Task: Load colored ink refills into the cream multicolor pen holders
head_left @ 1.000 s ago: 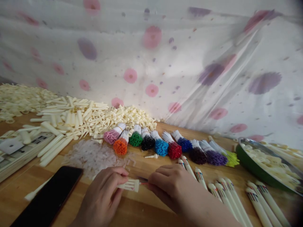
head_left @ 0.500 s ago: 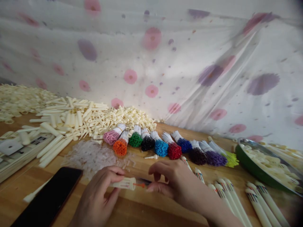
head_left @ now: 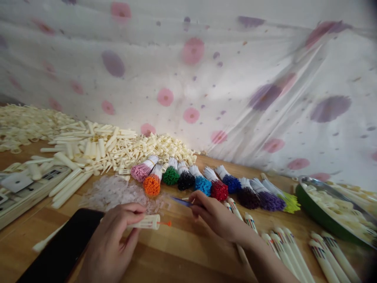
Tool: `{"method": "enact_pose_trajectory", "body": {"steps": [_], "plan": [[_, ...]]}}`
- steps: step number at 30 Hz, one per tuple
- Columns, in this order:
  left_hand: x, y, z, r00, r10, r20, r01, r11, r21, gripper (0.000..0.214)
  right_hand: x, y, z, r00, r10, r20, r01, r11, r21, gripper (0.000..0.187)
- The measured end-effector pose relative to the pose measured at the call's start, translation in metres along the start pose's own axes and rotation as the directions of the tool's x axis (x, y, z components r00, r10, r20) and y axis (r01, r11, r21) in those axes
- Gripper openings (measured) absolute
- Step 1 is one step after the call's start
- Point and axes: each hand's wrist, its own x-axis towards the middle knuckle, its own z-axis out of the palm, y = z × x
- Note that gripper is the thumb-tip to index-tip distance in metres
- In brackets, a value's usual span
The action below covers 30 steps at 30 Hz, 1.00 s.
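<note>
Right hand [head_left: 216, 216] withdrew from slotted cream tube [head_left: 150, 222].

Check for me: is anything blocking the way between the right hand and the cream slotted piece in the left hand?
Nothing visible blocks it. An orange stick juts from the open end of the cream slotted piece into the gap; the slim tool in the right hand points toward the clear plastic bits farther back.
</note>
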Motion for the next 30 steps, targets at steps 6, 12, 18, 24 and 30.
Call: {"method": "enact_pose_trajectory", "body": {"steps": [6, 12, 18, 24, 30], "plan": [[0.004, -0.01, -0.008, 0.997, 0.036, -0.065, -0.026, 0.989, 0.147, 0.014, -0.009, -0.027, -0.006, 0.987, 0.022, -0.162, 0.041, 0.925, 0.377, 0.033], [0.007, -0.013, -0.01, 0.995, 0.061, -0.082, -0.043, 0.98, 0.196, 0.013, -0.011, -0.041, 0.006, 0.977, 0.09, -0.194, -0.028, 0.953, 0.302, 0.04], [0.007, -0.012, -0.01, 0.993, 0.094, -0.075, -0.075, 0.971, 0.226, 0.012, -0.01, -0.043, 0.011, 0.976, 0.117, -0.185, -0.058, 0.954, 0.295, 0.041], [0.007, -0.008, -0.009, 0.992, 0.098, -0.084, -0.076, 0.97, 0.23, 0.012, -0.011, -0.044, 0.014, 0.974, 0.125, -0.188, -0.066, 0.954, 0.293, 0.039], [0.008, -0.006, -0.008, 0.993, 0.094, -0.069, -0.078, 0.976, 0.205, 0.012, -0.011, -0.044, 0.014, 0.97, 0.101, -0.222, -0.042, 0.966, 0.254, 0.033]]}}
